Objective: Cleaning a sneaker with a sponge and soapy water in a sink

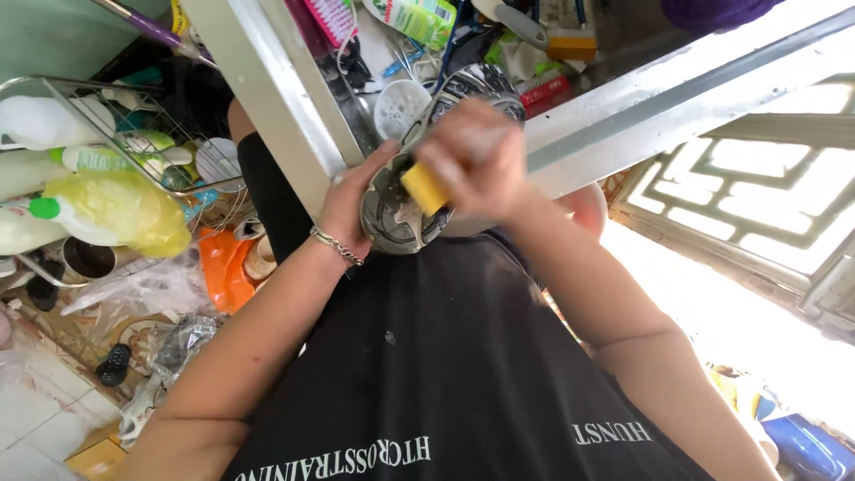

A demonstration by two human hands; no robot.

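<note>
Black-shirted, I see my left hand (pixel 352 209) cupping a grey-and-white sneaker (pixel 410 191), long axis pointing away, while my right hand (pixel 476 165) pinches a yellow sponge (pixel 424 188) against its sole.

Grey-and-white shoe (pixel 419 191) lying sole-up at centre, heel end near, toe pointing far, tread looking grimy. Yellow sponge (pixel 424 188) pressing against sole near heel, mostly showing one bright corner, rest hidden.
</note>
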